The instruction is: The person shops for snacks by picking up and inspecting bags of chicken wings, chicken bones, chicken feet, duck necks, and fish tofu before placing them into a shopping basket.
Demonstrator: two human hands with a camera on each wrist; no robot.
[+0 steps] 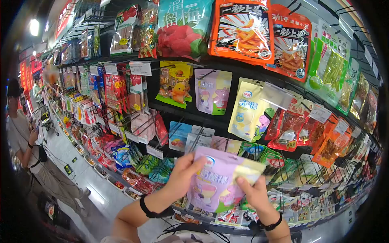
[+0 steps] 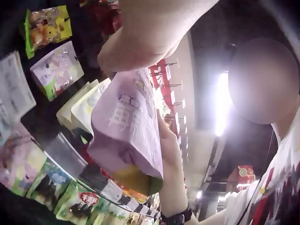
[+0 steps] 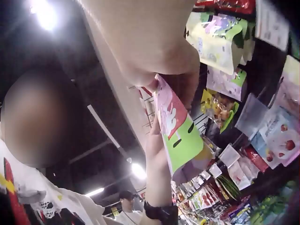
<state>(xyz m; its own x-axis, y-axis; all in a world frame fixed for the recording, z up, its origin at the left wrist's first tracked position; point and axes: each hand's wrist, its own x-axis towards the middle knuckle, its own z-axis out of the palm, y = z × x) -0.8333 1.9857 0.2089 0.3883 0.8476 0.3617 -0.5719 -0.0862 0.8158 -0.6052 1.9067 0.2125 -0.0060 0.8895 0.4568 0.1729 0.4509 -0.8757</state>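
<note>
Both hands hold a purple snack pouch with a pale yellow and green edge, in front of the shelf rack. The left hand grips its left side, thumb on the printed front. At the opposite side, the right hand pinches the pouch, its thumb also on the front. In the left wrist view the pouch is seen from its bottom end, bulging. From the right wrist view its green and pink side shows, with the right hand above. Fingers behind the pouch are mostly hidden in the head view.
A similar purple pouch and a pale yellow pouch hang on hooks behind the hands. Orange snack bags hang above. Metal hooks jut out near the held pouch. Another person stands in the aisle at left.
</note>
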